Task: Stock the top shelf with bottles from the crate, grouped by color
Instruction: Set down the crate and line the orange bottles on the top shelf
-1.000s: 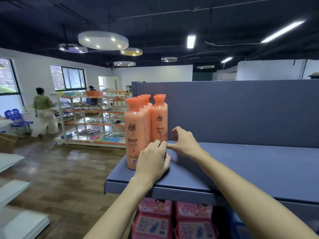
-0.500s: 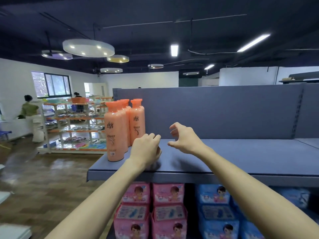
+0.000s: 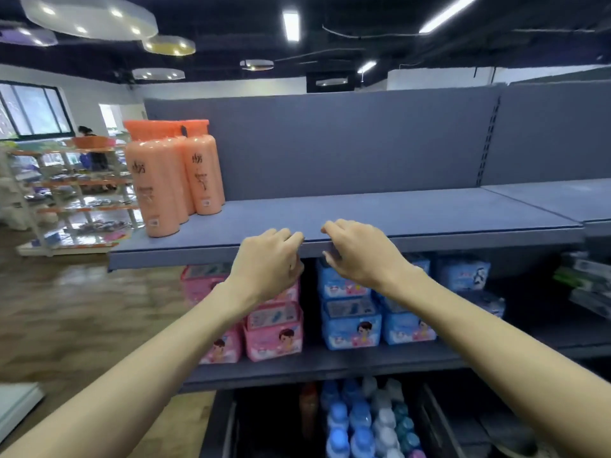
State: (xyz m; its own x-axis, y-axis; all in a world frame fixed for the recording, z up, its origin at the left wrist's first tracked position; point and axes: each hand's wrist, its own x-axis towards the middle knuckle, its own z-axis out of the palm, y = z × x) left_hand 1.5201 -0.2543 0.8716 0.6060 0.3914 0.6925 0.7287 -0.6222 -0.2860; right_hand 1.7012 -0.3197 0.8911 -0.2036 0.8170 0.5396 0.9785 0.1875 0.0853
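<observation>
Several orange bottles (image 3: 172, 180) stand grouped at the left end of the grey-blue top shelf (image 3: 413, 216). My left hand (image 3: 267, 262) and my right hand (image 3: 360, 256) hang side by side in front of the shelf's front edge, fingers loosely curled, holding nothing. Below, at the bottom of the view, a dark crate (image 3: 218, 424) holds several bottles (image 3: 363, 421) with blue, white and teal caps, plus one orange bottle (image 3: 309, 408).
The shelf below carries pink packs (image 3: 274, 338) and blue packs (image 3: 353, 325). A neighbouring shelf section (image 3: 562, 196) adjoins on the right. To the left lies wooden floor (image 3: 66, 309), with a far display rack (image 3: 76, 193) and a person (image 3: 91, 150) behind it.
Both hands have left the orange bottles and drawn back and down to the shelf's front edge. My view has tilted downward, bringing the crate into sight.
</observation>
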